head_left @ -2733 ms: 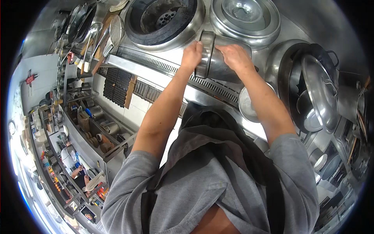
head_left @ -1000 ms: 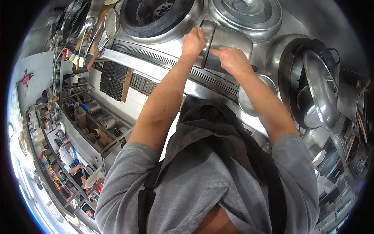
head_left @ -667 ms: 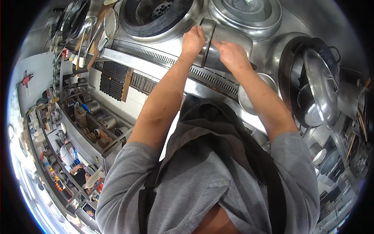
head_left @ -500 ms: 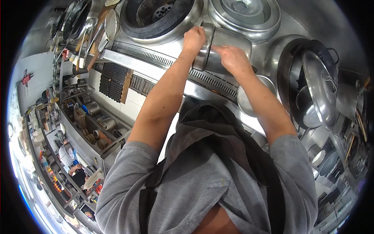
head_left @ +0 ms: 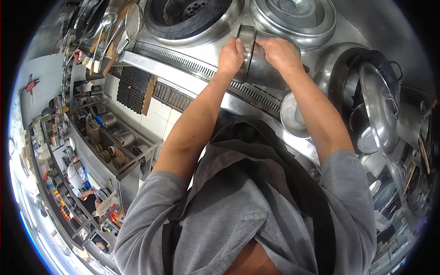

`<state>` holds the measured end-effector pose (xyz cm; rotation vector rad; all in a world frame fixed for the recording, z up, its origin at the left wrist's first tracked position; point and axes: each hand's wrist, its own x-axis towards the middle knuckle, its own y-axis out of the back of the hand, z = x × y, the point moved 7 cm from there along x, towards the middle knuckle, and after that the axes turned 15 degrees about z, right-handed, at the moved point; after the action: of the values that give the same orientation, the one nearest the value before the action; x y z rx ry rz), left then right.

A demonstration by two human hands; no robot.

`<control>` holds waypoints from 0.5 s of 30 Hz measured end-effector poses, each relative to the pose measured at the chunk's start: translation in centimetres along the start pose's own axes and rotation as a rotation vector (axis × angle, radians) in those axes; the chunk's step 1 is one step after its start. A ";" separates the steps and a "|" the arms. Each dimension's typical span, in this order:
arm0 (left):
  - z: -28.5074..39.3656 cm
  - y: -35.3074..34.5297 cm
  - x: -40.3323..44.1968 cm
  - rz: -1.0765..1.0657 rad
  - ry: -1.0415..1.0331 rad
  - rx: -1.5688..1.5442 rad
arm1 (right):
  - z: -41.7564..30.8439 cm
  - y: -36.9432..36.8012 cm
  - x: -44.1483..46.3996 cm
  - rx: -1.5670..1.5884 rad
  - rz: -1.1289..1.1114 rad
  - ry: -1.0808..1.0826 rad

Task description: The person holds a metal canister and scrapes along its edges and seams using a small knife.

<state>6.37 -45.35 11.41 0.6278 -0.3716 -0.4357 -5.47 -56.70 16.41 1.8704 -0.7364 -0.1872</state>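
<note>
A metal pot [head_left: 266,69] lies on its side on the steel stove top, with a metal band or rim piece [head_left: 248,36] round its left end. My left hand [head_left: 231,57] is closed on that rim piece. My right hand [head_left: 279,54] rests against the pot's upper side, its fingers bent and the index finger near the seam between pot and rim. What lies under the right palm is hidden. Below the pot runs a slotted drain strip [head_left: 183,64].
A black-ringed wok burner [head_left: 158,25] stands behind on the left, a round steel basin [head_left: 293,27] behind the pot. To the right are a dark wok [head_left: 337,87] and an upright metal lid [head_left: 378,107]. A strainer [head_left: 134,22] is at upper left. Another person [head_left: 87,195] stands far left.
The view has shifted slightly. Both hands now sit a little farther right and lower against the pot, and the right hand has moved up along the pot's side.
</note>
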 end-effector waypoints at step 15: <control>1.0 -0.1 1.0 0.043 -0.068 0.027 | -0.6 -0.3 -1.5 -0.049 -0.019 0.039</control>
<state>6.72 -46.33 12.30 0.6312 -0.4554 -0.4117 -6.28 -55.36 16.11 1.8299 -0.6816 -0.1789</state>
